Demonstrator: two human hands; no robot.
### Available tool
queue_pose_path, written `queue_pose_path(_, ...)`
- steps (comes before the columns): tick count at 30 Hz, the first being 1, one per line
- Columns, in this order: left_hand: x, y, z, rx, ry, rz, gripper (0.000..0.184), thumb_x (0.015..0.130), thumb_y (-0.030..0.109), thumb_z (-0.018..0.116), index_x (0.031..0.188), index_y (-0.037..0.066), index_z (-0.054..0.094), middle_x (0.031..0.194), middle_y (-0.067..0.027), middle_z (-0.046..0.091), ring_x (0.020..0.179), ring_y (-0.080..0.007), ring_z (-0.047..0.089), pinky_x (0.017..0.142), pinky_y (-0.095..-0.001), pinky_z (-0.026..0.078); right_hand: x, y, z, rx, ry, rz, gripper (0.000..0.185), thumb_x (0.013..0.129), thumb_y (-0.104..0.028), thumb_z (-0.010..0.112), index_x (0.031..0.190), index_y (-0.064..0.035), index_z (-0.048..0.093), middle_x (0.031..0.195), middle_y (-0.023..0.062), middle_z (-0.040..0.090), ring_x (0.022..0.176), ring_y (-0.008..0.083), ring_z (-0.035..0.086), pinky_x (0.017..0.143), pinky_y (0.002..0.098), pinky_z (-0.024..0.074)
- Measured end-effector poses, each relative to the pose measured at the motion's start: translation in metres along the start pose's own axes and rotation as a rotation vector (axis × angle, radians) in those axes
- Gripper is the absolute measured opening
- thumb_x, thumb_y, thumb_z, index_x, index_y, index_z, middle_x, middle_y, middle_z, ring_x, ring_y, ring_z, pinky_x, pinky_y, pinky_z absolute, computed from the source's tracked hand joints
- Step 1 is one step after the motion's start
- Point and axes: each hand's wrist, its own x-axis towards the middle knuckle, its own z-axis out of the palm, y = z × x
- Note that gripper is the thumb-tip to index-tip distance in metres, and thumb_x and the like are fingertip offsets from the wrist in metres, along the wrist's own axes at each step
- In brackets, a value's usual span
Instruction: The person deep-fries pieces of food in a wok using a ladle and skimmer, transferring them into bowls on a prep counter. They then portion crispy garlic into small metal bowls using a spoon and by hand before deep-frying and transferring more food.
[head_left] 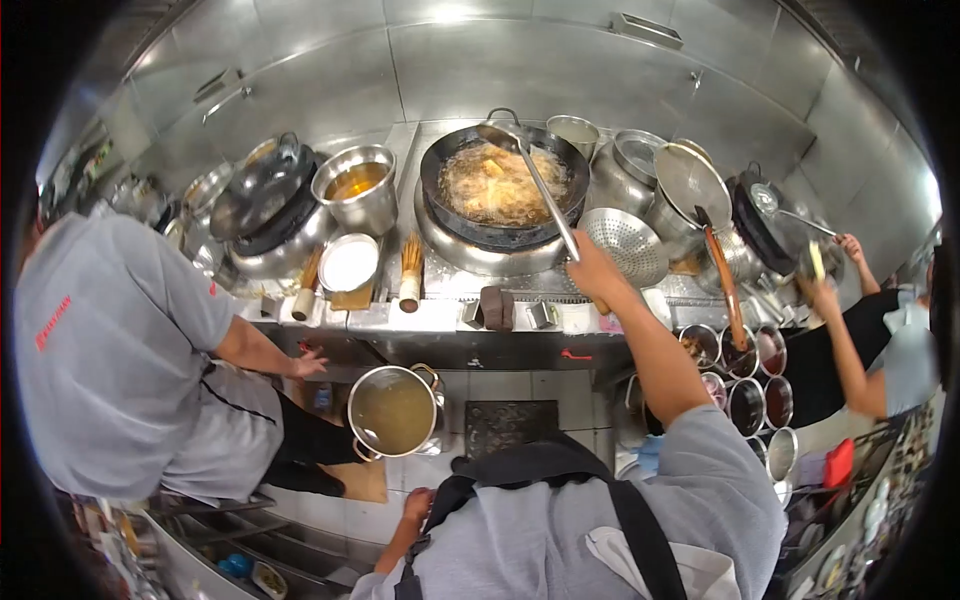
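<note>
My right hand [596,268] is closed round the handle of a long metal ladle [543,187]. The ladle's bowl is over a black wok [432,178], in which pale yellow pieces of food [497,188] lie in bubbling oil. Right of the wok, a perforated strainer [625,247] lies below the ladle's handle, close to my right hand. My left hand [418,503] hangs low at my left side, below a large pot of cloudy liquid [394,412]. Its fingers look curled, and what they hold, if anything, is too small to make out.
A co-worker [130,350] stands at the left, one hand near the pot. Another co-worker [880,350] works at the right by a second wok [765,235]. Along the stove are a pot of oil [357,182], bamboo brushes [411,275] and metal containers [745,405].
</note>
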Motion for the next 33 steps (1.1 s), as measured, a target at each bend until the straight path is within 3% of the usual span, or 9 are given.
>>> queue_pose_path(2, 0.013, 0.022, 0.016, 0.109, -0.145, 0.237, 0.033, 0.086, 0.027, 0.067, 0.113, 0.008, 0.064, 0.095, -0.0073, 0.069, 0.082, -0.0223, 0.064, 0.073, -0.0393, 0.052, -0.024, 0.012, -0.012, 0.035, -0.049, -0.009, 0.058, 0.085, -0.015, 0.058, 0.139, -0.0088, 0.039, 0.109, 0.0269, 0.065, 0.102, 0.0436, 0.063, 0.088, 0.0491, 0.0475)
queue_pose_path(4, 0.015, 0.061, 0.016, 0.834, -0.551, 1.038, 0.035, 0.09, 0.029, 0.063, 0.112, 0.003, 0.066, 0.104, -0.0093, 0.071, 0.09, -0.0207, 0.066, 0.082, -0.0355, 0.051, -0.028, 0.037, -0.006, 0.089, -0.064, -0.013, 0.058, 0.085, -0.016, 0.061, 0.138, -0.0073, 0.041, 0.1, 0.0265, 0.066, 0.094, 0.0421, 0.066, 0.082, 0.0476, 0.0493)
queue_pose_path(7, 0.025, 0.103, 0.038, 0.677, -0.796, 0.617, 0.041, 0.093, 0.033, 0.061, 0.119, 0.001, 0.065, 0.103, -0.0064, 0.07, 0.088, -0.0196, 0.065, 0.082, -0.0355, 0.051, -0.033, 0.037, -0.023, 0.203, -0.199, 0.151, 0.057, 0.085, -0.017, 0.064, 0.137, -0.005, 0.041, 0.098, 0.0283, 0.066, 0.096, 0.0436, 0.066, 0.082, 0.049, 0.049)
queue_pose_path(10, -0.002, 0.176, 0.073, 0.764, -0.763, 0.447, 0.049, 0.094, 0.032, 0.065, 0.132, 0.003, 0.058, 0.102, -0.0058, 0.07, 0.088, -0.0165, 0.063, 0.083, -0.0323, 0.051, -0.044, 0.069, -0.011, 0.031, 0.02, 0.054, 0.058, 0.087, -0.018, 0.064, 0.138, -0.0055, 0.041, 0.104, 0.0298, 0.065, 0.099, 0.0466, 0.064, 0.085, 0.0498, 0.0483)
queue_pose_path(14, -0.125, 0.287, 0.146, 0.802, -0.725, 0.535, 0.056, 0.095, 0.021, 0.066, 0.145, 0.008, 0.044, 0.127, -0.0108, 0.063, 0.113, -0.016, 0.058, 0.097, -0.0292, 0.046, -0.089, 0.103, -0.046, 0.218, 0.158, 0.045, 0.057, 0.089, -0.019, 0.063, 0.139, -0.0069, 0.039, 0.105, 0.0309, 0.065, 0.099, 0.0489, 0.062, 0.086, 0.0525, 0.047)
queue_pose_path(21, -0.25, 0.376, 0.27, 0.622, -1.215, 0.736, 0.055, 0.096, 0.016, 0.064, 0.146, 0.006, 0.042, 0.128, -0.0119, 0.06, 0.114, -0.0178, 0.059, 0.1, -0.0333, 0.047, -0.2, 0.172, -0.082, -0.034, 0.114, 0.289, 0.065, 0.087, -0.017, 0.067, 0.144, -0.0111, 0.036, 0.1, 0.0303, 0.066, 0.095, 0.0503, 0.061, 0.082, 0.0536, 0.0475)
queue_pose_path(28, -0.236, 0.395, 0.498, 0.581, -1.065, 0.542, 0.076, 0.093, 0.041, 0.065, 0.149, 0.002, 0.031, 0.137, -0.018, 0.048, 0.109, -0.0248, 0.058, 0.092, -0.0371, 0.051, -0.212, 0.217, -0.036, -0.097, 0.027, 0.35, 0.071, 0.084, -0.026, 0.071, 0.144, -0.0083, 0.037, 0.113, 0.0258, 0.064, 0.09, 0.0442, 0.066, 0.076, 0.0525, 0.0518)
queue_pose_path(30, -0.212, 0.384, 0.561, 0.53, -0.983, 0.384, 0.08, 0.089, 0.047, 0.067, 0.145, 0.0, 0.035, 0.149, -0.0236, 0.035, 0.123, -0.0345, 0.051, 0.098, -0.0482, 0.046, -0.211, 0.261, 0.013, 0.253, 0.229, 0.245, 0.058, 0.091, -0.033, 0.066, 0.139, -0.0093, 0.045, 0.108, 0.0165, 0.063, 0.086, 0.0352, 0.068, 0.074, 0.0472, 0.0518)
queue_pose_path(33, -0.194, 0.356, 0.621, 0.325, -1.089, 0.24, 0.075, 0.089, 0.052, 0.063, 0.139, 0.0, 0.042, 0.14, -0.0261, 0.046, 0.124, -0.0391, 0.051, 0.101, -0.051, 0.043, -0.227, 0.286, 0.036, 1.034, 0.201, 0.396, 0.048, 0.098, -0.043, 0.055, 0.133, -0.0108, 0.052, 0.094, 0.0054, 0.063, 0.076, 0.0204, 0.065, 0.064, 0.0334, 0.0508)
